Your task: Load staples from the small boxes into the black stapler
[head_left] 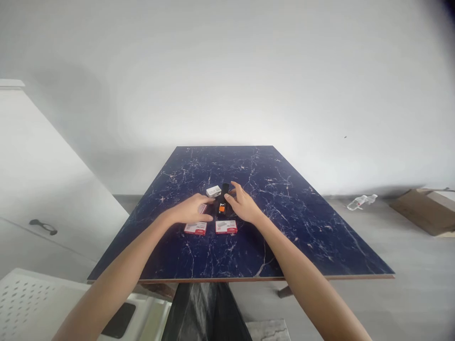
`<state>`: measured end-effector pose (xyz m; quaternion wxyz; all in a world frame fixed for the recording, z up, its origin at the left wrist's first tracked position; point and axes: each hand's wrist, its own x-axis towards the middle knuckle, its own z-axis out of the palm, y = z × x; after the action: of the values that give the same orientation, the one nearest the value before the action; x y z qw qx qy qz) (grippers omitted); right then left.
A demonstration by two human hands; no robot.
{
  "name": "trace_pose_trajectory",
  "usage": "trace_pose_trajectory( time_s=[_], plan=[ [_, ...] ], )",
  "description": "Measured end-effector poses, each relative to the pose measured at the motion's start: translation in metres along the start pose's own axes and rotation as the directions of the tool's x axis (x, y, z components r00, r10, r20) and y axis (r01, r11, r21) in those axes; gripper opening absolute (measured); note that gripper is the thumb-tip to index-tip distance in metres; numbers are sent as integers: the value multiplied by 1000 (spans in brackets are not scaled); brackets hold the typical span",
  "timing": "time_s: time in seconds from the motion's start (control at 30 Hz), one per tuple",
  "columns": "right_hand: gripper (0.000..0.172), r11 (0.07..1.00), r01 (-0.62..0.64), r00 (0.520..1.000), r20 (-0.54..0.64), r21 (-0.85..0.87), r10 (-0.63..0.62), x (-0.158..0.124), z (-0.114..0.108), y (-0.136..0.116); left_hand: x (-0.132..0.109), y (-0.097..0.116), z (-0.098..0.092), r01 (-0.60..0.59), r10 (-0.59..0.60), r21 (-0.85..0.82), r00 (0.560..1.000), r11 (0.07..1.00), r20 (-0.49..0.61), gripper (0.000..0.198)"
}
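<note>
Black, orange-patched stapler (222, 201) lies between left hand (192, 211) and right hand (243, 204), each grip loosely open.

The fingers of the left hand (192, 210) cover most of a box (203, 208); only its edge shows under the fingertips. It is not clear if the right hand (243, 203) grips the stapler (222, 202) at its fingertips. The print on the red boxes (195, 228) below the fingers is too small to read.
</note>
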<state>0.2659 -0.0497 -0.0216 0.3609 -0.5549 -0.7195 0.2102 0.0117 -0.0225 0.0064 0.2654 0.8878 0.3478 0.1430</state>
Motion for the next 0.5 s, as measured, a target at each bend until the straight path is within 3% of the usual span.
trace_pose_trajectory(
  time_s=[0.07,0.13,0.2,0.27,0.33,0.5],
  plan=[
    [40,996,11,1000,-27,-86,-13,-1,-11,-6,-6,-12,-14,29,-30,23,999,999,37,65],
    [25,988,50,998,32,-146,-46,-4,-23,-12,-11,-22,-25,33,-35,27,997,999,76,61],
    [23,989,108,979,184,-106,-87,-8,-34,-19,-13,-28,-31,27,-29,18,993,999,111,57],
    [23,990,143,927,350,-8,-131,-12,-40,-25,-14,-29,-32,54,-56,16,990,998,131,59],
    [24,985,157,885,434,66,-170,-15,-41,-30,-11,-28,-27,104,-105,7,988,995,113,65],
    [27,971,197,896,377,135,-234,-18,-33,-35,4,-18,4,119,-128,-171,991,978,-39,70]
  ],
)
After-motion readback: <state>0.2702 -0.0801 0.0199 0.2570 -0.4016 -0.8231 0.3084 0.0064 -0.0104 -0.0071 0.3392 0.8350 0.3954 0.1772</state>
